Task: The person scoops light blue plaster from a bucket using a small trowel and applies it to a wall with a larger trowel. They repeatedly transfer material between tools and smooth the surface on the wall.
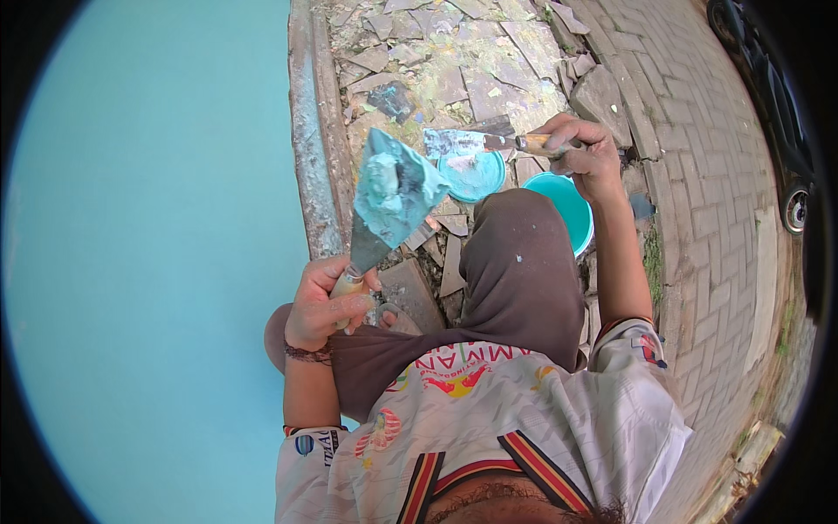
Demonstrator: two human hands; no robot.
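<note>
My left hand [330,306] is closed round the wooden handle of a wide trowel [370,248]. A thick heap of turquoise paste [393,188] covers its flat blade. In my right hand [587,155] is a putty knife [502,142] with a wooden handle, its blade pointing left and smeared with white and pale blue paste. The two blades are close together; whether they touch I cannot tell. Below the putty knife lies a round turquoise lid [472,177] with paste on it. A turquoise bucket [561,210] stands beyond my knee, partly hidden by it.
A smooth light-blue wall [157,244] rises along my left, with a rough ledge [314,140] at its foot. Broken stone slabs [463,83] spattered with paint lie ahead. To the right is block paving [698,175], with a motorcycle [777,96] at the far edge.
</note>
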